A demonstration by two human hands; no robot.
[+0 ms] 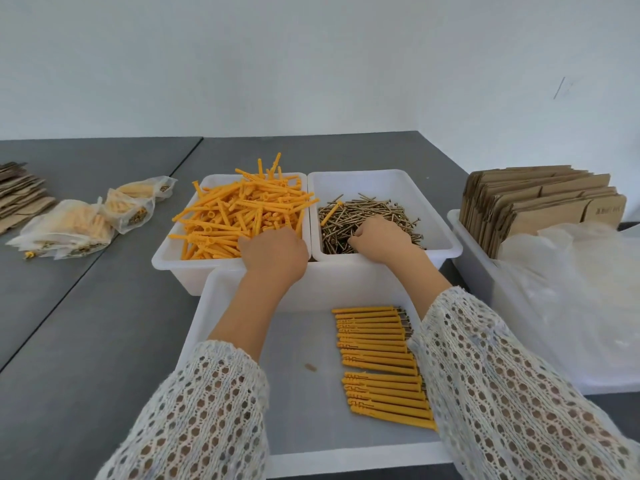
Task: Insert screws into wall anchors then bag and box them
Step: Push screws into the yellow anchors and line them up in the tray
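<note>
Reaching into both far bins, we have our left hand [273, 251] knuckles-up among the orange wall anchors [239, 216] and our right hand [377, 239] curled over the screws [374, 216]; whether either set of fingers actually holds a piece, we cannot tell, since they are hidden beneath the hands. From here we risk pinching up two screws at once from the tangled heap, or snagging a lace sleeve [512, 382] on the finished row. One stray anchor [330, 213] lies among the screws. We count three white bins in front of us, roughly twenty assembled anchors [381, 362] in the near bin [242, 341], three filled bags [100, 216] at far left, and one stack of flat boxes [540, 199] right.
</note>
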